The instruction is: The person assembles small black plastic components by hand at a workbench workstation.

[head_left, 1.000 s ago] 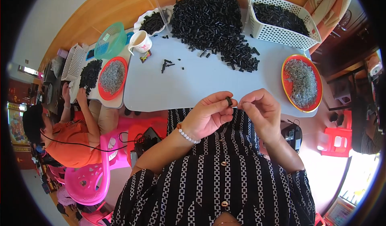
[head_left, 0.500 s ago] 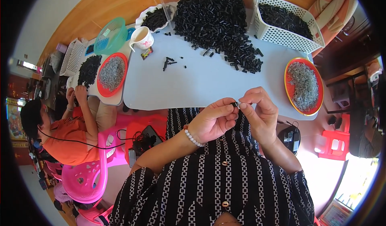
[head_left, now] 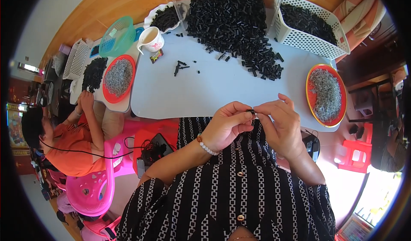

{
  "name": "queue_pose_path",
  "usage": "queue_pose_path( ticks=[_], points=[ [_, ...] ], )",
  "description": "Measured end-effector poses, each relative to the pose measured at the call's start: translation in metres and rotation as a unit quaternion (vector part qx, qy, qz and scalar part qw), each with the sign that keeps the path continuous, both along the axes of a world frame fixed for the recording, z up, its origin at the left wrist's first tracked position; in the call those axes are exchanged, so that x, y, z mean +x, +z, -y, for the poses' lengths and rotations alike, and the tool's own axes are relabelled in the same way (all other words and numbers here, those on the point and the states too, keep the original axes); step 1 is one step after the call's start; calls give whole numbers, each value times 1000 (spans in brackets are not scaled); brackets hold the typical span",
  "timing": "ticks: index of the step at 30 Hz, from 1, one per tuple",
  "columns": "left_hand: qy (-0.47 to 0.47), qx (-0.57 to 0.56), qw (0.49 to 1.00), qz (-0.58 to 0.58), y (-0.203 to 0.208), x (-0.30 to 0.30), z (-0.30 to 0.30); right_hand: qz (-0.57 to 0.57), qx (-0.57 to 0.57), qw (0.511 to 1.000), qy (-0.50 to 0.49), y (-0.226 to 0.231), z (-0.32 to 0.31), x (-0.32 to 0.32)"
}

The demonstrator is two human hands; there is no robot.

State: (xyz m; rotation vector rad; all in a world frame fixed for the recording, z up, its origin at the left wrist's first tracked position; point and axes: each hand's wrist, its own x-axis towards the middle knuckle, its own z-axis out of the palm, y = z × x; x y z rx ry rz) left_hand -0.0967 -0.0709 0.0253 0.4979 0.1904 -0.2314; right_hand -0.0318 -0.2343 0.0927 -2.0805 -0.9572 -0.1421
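Just past the table's near edge, my left hand pinches a small black tube-shaped piece between thumb and fingertips. A bead bracelet is round that wrist. My right hand meets it from the other side, thumb and index finger closed at the end of the piece. What those fingertips hold is too small to make out. Ahead lies a big heap of similar short black pieces, spilling toward me. On the right, a red plate with a yellow rim bears a mound of tiny grey-clear parts.
A white perforated basket of black parts stands far right. Several loose black pieces, a mug and a scalloped bowl are toward the left. A co-worker in orange sits left, by another red plate.
My right hand has turned slightly, its index finger now reaching flatter toward the black piece. My left hand stays nearly in place. The co-worker's hands have come closer together.
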Motion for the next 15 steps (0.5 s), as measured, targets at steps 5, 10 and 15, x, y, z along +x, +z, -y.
queue_pose_path(
  ticks=[5, 10, 15],
  points=[
    [-36, -42, 998, -14, 1, 4, -3, -61, 35, 997, 11, -10, 3, 5],
    [-56, -30, 998, 11, -13, 5, -10, -160, 56, 982, 78, -9, 3, 21],
    [-81, -81, 993, -24, -3, 5, -9, 96, -106, 981, -134, -54, 5, 67]
  ],
)
